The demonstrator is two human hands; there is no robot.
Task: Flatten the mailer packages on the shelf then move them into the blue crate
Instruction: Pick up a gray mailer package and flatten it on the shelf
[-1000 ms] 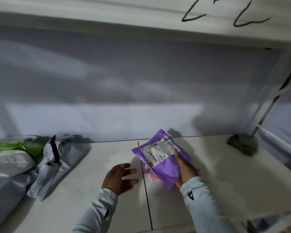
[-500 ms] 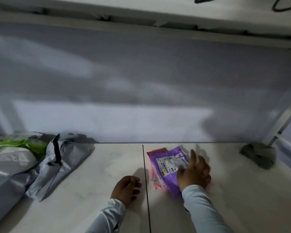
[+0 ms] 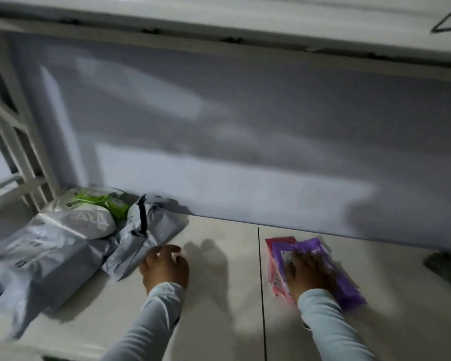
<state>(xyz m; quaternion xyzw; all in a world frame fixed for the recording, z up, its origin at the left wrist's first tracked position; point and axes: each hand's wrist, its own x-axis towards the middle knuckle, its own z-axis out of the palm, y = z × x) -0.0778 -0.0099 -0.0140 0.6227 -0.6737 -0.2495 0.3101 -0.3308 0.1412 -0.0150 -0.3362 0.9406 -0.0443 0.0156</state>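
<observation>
Since a second ago the right hand [image 3: 306,273] has laid the purple mailer [image 3: 341,280] on the shelf [image 3: 219,295] and presses it flat-fingered, while the left hand [image 3: 164,267], loosely curled, nears the grey mailer [image 3: 151,238].

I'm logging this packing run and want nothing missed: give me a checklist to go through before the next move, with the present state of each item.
1. Purple mailer lies flat on the shelf under the right hand: ok.
2. Pink mailer lies under the purple one: ok.
3. Left hand holds nothing and sits beside the grey mailer: ok.
4. Grey mailer flattened: not ok, it looks crumpled.
5. Pile with the green-and-white mailer flattened: not ok.
6. Blue crate ready to receive packages: cannot tell, it is out of view.
</observation>
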